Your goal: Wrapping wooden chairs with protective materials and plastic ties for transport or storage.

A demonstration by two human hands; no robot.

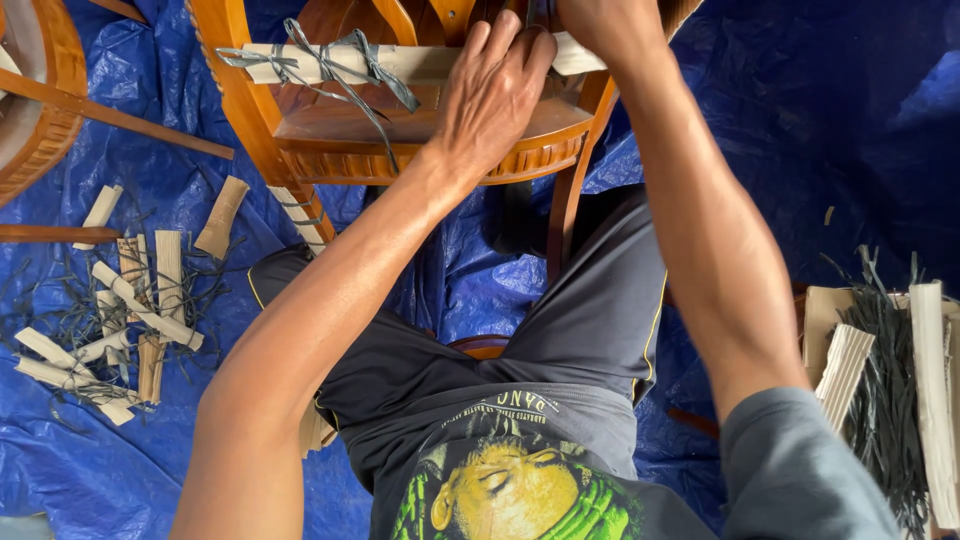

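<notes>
1. A folded cardboard strip (400,62), tied with grey straps (330,60), is laid across the wooden chair frame (330,130).
2. The strip is pressed by the left hand (495,90), fingers flat and close together.
3. The right hand (600,25) is cut off by the frame edge; its finger state cannot be told.

Looks like a small furniture workshop, the informal floor-level kind. A crinkled blue plastic tarp (800,130) covers the ground as the work surface, glossy carved brown wooden chair frames (330,130) stand on it, and loose scraps are everywhere: pale folded cardboard strips (140,300) with dark grey plastic strapping offcuts (885,400) piled on both sides. The person sits right among it all.
</notes>
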